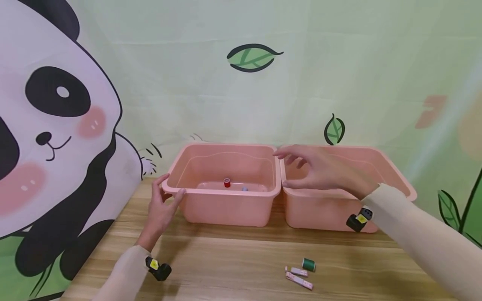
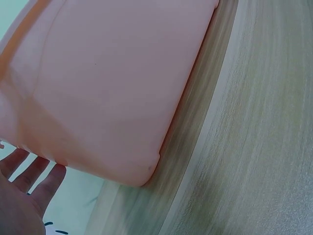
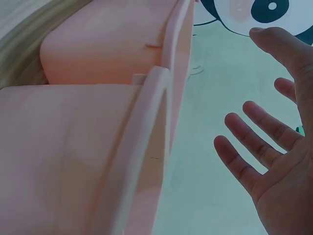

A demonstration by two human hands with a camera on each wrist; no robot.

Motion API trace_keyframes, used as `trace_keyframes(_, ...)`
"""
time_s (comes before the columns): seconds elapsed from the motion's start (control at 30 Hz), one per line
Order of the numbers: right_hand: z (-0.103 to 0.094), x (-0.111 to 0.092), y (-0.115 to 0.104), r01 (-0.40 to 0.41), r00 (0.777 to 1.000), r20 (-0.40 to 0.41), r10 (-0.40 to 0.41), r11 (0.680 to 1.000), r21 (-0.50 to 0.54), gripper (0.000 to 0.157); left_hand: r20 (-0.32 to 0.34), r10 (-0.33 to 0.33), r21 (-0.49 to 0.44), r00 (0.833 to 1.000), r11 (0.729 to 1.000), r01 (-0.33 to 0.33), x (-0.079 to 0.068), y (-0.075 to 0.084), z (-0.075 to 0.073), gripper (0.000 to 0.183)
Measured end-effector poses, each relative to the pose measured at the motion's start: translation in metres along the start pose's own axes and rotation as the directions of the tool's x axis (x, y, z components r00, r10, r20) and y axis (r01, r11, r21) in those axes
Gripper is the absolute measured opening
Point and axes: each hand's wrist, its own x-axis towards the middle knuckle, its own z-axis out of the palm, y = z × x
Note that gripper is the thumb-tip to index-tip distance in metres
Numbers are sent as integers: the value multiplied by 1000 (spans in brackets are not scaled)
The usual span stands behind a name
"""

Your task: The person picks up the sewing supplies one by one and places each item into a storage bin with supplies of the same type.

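Note:
My left hand (image 1: 161, 211) grips the front left corner of the left pink bin (image 1: 226, 209), thumb at the front rim and fingers along the left side. In the left wrist view, three fingers (image 2: 50, 186) touch the bin's outer wall; the thumb is out of sight. Inside this bin lie a red thread spool (image 1: 227, 182) and a small bluish thing (image 1: 244, 189), mostly hidden by the rim. Over the left end of the right pink bin (image 1: 320, 213) hovers my right hand (image 1: 320, 169), fingers spread and holding nothing.
On the wooden table (image 1: 226, 259) in front lie a green thread spool (image 1: 308, 264) and two small white-and-pink strips, the rear strip (image 1: 296, 271) and the front strip (image 1: 299, 280). Both bins stand side by side against a printed panda backdrop (image 1: 188, 83).

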Motion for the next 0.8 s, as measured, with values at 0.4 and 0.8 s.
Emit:
trace_keyframes(0.4,3,-23,-8,172,982,-51,-182,974,-146,43,-9,2,5,1000,1000,-2,-2,1,-1,75)
trace_keyframes(0.8,27,-58,4,242,968,-74,-241,970,10,66,2,-18,-2,1000,1000,18,-1,4,0,76)
